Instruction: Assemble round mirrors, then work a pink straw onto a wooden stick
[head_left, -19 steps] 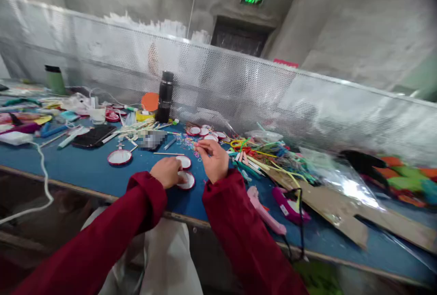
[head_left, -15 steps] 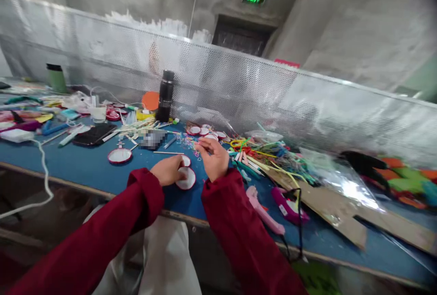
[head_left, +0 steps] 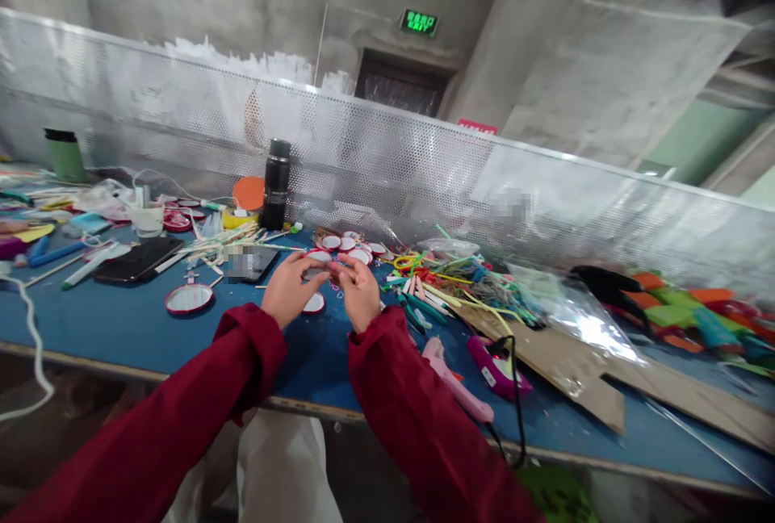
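Observation:
My left hand (head_left: 292, 289) is closed on a small round disc (head_left: 318, 257) with a pale, mirror-like face and a red rim, raised above the table. My right hand (head_left: 360, 289) meets it from the right, thumb and fingers pinched at the disc's edge. Whatever that pinch holds is too small to make out. Below the fingers a second red-rimmed disc (head_left: 313, 303) lies on the blue table, partly covered by my left hand. Another, larger disc (head_left: 190, 298) lies flat to the left. Several more discs (head_left: 348, 244) sit in a cluster behind my hands, near tiny coloured bits.
A black bottle (head_left: 276, 184) stands before the perforated metal screen (head_left: 387, 152). A phone (head_left: 138, 259) and thin sticks lie left. On the right are pipe cleaners (head_left: 478, 281), a pink glue gun (head_left: 454, 382), a purple corded tool (head_left: 497, 366) and cardboard (head_left: 545, 353).
My left hand has lifted one disc off the table and brought it up to my right hand. The other disc stays down. The view has shifted rightward.

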`<state>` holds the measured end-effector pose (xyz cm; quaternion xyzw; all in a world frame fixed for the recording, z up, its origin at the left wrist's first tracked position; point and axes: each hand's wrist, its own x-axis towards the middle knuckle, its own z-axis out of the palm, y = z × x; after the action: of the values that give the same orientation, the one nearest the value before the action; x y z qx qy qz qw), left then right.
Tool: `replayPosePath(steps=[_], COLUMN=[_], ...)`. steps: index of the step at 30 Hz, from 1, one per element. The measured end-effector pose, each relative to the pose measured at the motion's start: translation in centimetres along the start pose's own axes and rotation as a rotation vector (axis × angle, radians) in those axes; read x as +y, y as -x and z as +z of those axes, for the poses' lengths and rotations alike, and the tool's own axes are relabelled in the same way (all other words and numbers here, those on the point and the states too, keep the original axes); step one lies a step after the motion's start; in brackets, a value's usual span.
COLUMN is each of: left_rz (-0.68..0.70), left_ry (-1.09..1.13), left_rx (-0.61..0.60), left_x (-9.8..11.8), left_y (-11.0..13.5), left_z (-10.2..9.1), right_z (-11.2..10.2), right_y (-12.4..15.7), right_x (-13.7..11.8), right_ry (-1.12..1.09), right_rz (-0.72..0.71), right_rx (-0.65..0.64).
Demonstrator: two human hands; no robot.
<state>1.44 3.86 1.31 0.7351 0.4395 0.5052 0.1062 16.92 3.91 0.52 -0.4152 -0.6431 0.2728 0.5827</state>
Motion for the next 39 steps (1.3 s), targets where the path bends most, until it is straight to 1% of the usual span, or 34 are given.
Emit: replayPosePath(steps=[4, 6, 9, 11, 14, 18, 21, 24, 27, 29, 32, 35, 37, 39], left_rz=[-0.036, -0.059, -0.113, -0.134, -0.134, -0.076, -0.030, 0.007, 0.036, 0.017, -0.065, -0.114, -0.124, -0.126], left_ry=[0.004, 0.012, -0.017, -0.037, -0.032, -0.005, 0.026, 0.087, 0.098, 0.088, 0.077, 0.103, 0.173, 0.256], left_rx=[0.099, 0.124, 0.159, 0.154, 0.178, 0.251, 0.253, 0.251, 0.286, 0.299, 0.298, 0.244, 0.191, 0.165], left_x=[-0.5, -0.9, -1.3, -1.4, -1.2, -0.9, -0.9, -0.8, -0.5, -0.3, -0.1, -0.1, -0.1, -0.1], left_y=[0.1, 0.1, 0.2, 0.3, 0.3, 0.3, 0.3, 0.3, 0.4, 0.5, 0.6, 0.5, 0.5, 0.6], left_z=[0.1, 0.0, -0.2, -0.2, -0.5, -0.8, -0.8, -0.6, -0.4, -0.4, -0.7, -1.0, -0.9, -0.7], right_z=[0.9, 1.5, 2.5, 3.1, 3.7, 4.1, 4.0, 3.6, 3.0, 2.4, 1.7, 1.3, 1.3, 1.3], right_y=[1.2, 1.9, 2.9, 3.5, 4.1, 4.4, 4.3, 3.9, 3.4, 2.9, 2.3, 1.9, 1.7, 1.5], right_x=[0.4, 0.4, 0.2, 0.0, -0.4, -0.9, -1.4, -1.8, -2.2, -2.2, -2.2, -2.0, -1.9, -1.9], right_ry=[0.185, 0.299, 0.534, 0.685, 0.801, 0.802, 0.770, 0.714, 0.690, 0.677, 0.633, 0.614, 0.605, 0.605], right_rz=[-0.234, -0.318, -0.378, -0.402, -0.437, -0.468, -0.478, -0.436, -0.378, -0.365, -0.373, -0.331, -0.283, -0.211], right_rx=[-0.080, -0.098, -0.103, -0.076, -0.024, 0.045, 0.117, 0.169, 0.193, 0.195, 0.181, 0.144, 0.125, 0.145])
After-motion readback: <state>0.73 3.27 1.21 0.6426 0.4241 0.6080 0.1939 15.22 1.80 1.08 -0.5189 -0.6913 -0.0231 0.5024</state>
